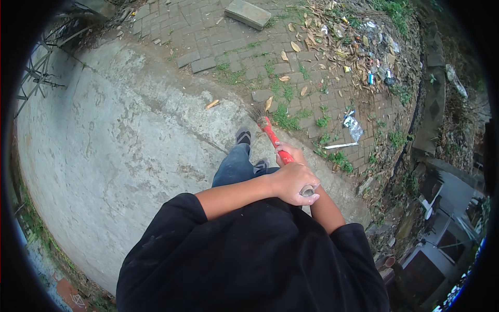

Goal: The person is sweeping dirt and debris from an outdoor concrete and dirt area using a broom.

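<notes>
A broom with a red handle (271, 136) slants away from my body. Its dark, thin bristles (257, 112) reach the ground where the concrete meets the paving. My left hand (294, 183) is wrapped round the top end of the handle, whose round open end shows beside the thumb. Further down, my right hand (289, 154) grips the same handle, partly hidden behind the left hand and forearm. Close to the bristles lies a dry yellow leaf (268, 103), and a curled brown leaf (212, 104) rests on the concrete to the left.
Grey concrete (130, 125) spreads to the left; mossy brick paving (249, 57) lies ahead. A loose concrete block (248, 14) sits at the far side. Leaves and litter form a heap (364, 52) at far right, with a plastic wrapper (354, 128) and white stick (341, 146) nearer.
</notes>
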Demonstrator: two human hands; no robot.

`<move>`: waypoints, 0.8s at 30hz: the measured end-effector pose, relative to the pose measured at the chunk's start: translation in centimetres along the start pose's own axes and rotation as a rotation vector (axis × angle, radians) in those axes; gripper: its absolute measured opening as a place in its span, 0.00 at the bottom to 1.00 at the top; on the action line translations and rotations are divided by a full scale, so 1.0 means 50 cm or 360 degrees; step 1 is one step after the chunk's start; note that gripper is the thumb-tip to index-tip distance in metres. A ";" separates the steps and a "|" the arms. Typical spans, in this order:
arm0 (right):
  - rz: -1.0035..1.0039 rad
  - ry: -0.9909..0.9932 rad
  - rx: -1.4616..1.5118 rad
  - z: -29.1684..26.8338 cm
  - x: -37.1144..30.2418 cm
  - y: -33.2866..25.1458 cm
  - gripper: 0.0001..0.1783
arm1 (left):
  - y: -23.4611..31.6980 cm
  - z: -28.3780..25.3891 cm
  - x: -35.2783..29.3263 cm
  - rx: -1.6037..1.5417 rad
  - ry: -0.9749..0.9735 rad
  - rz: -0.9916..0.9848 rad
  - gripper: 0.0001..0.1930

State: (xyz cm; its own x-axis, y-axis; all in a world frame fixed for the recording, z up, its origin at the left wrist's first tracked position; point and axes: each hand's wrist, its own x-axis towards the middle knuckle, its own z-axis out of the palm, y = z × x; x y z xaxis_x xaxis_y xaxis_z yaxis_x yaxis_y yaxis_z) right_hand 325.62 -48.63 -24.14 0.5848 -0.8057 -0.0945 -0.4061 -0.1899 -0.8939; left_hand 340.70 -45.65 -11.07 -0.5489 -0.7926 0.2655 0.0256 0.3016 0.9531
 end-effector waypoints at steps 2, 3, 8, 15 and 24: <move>-0.0056 -0.0283 0.0002 -0.012 -0.003 0.066 0.16 | -0.051 0.034 -0.001 -0.0012 0.0250 -0.0057 0.16; -0.0051 -0.0415 -0.0035 -0.029 0.001 0.092 0.14 | -0.089 0.057 -0.004 0.0004 0.0363 -0.0035 0.14; 0.0541 -0.0710 -0.0708 -0.118 0.009 0.140 0.10 | -0.176 0.038 -0.029 -0.0585 0.0646 -0.0465 0.09; 0.0147 -0.0403 -0.0862 -0.143 0.098 -0.003 0.09 | -0.048 -0.023 0.033 -0.0115 0.0756 0.0105 0.12; -0.0661 -0.1153 -0.0119 -0.086 0.293 0.186 0.09 | -0.162 0.033 0.150 0.0501 0.1061 -0.0172 0.09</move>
State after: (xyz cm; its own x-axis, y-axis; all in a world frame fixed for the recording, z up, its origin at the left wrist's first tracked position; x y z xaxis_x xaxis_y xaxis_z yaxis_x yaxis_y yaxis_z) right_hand 327.40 -64.62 -31.94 0.9932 -0.1069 -0.0451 -0.0887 -0.4490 -0.8891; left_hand 335.01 -53.17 -17.03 0.0909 -0.9496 0.3001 -0.2953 0.2621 0.9187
